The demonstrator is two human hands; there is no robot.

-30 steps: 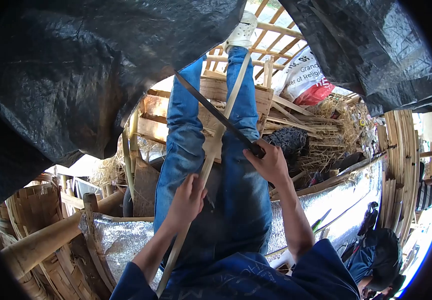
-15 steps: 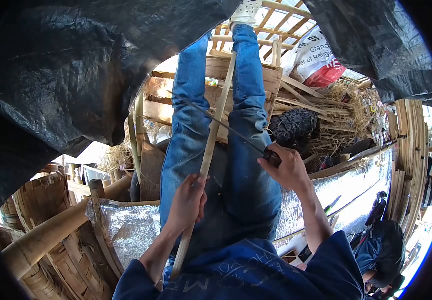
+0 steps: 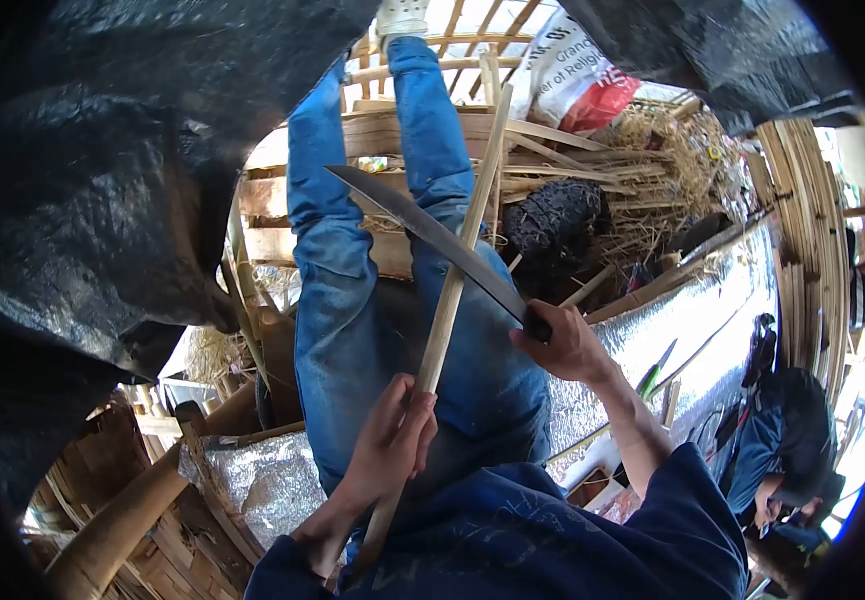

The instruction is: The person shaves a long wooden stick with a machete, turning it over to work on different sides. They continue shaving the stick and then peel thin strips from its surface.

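In the head view, my left hand is wrapped round a long bamboo strip, which slants up from my waist and away between my knees. My right hand grips the dark handle of a machete. Its broad grey blade points to the upper left and crosses over the strip, its flat side turned partly to the camera. Beneath both lie my legs in blue jeans, stretched forward. The strip's lower end is hidden against my shirt.
Black plastic sheeting hangs at the upper left. A silver foil sheet, with a green-bladed knife on it, lies to the right. Straw and a white-and-red sack are farther ahead. Another person bends over at the lower right.
The machete's blade has turned from edge-on to showing its broad side. The bamboo strip now tilts farther right, and the whole view has shifted.
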